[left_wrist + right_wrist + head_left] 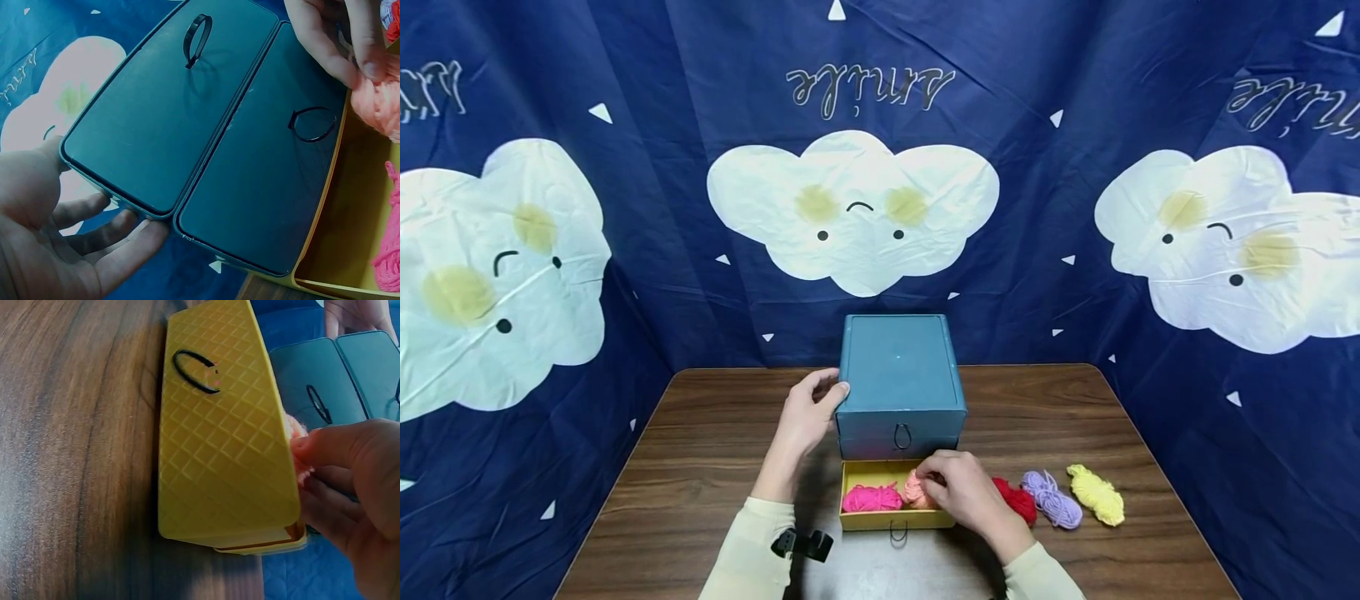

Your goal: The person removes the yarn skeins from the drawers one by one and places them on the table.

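Head view: a teal drawer box (901, 375) stands on the wooden counter (700, 467), its bottom yellow drawer (880, 518) pulled out toward the person. The left hand (808, 412) rests against the box's left side, thumb on the top edge near the front corner; in the left wrist view its fingers (119, 240) lie straight along that side wall, not curled round anything. The right hand (964, 492) is over the right part of the drawer, its fingers pinching a peach yarn skein (916, 490) that sits inside the drawer; the left wrist view shows fingertip and thumb (369, 59) closed on the peach yarn at the drawer's back edge, just below the closed teal drawer fronts with their black loop pulls (197, 39). A pink yarn skein (871, 498) lies in the left part of the same drawer, just beside the peach one. On the counter to the right of the drawer lie 3 more skeins in a row: red (1017, 498), partly behind the right hand, then purple (1051, 498), then yellow (1097, 494). The right wrist view shows the drawer's yellow diamond-patterned front (219, 444) with its own black loop pull.
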Motion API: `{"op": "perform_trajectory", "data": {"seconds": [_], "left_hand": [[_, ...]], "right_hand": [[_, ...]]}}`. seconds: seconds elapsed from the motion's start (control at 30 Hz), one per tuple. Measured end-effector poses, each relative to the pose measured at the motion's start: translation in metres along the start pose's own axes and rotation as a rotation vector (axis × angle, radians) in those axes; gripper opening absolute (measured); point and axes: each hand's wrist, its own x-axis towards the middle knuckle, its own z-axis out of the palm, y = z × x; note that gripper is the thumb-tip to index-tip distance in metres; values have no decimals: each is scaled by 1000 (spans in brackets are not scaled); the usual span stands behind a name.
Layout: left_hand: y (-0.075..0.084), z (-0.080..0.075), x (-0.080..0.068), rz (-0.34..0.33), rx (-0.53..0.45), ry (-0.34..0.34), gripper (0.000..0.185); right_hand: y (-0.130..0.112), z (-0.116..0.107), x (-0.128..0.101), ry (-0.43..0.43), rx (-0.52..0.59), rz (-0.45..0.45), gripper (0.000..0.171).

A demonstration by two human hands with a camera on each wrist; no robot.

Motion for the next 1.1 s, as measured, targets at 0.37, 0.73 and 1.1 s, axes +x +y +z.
{"op": "perform_trajectory", "data": {"seconds": [0.37,0.73,1.1], "left_hand": [[-1,0,2,9,1,0,48],[-1,0,1,2,5,-2,48],[0,0,1,0,-10,-5,49]], "right_hand": [[-4,-12,0,119,78,-31,15],[-9,-34,-4,249,180,-84,21],[-6,-57,-17,320,182,-83,24]]}}
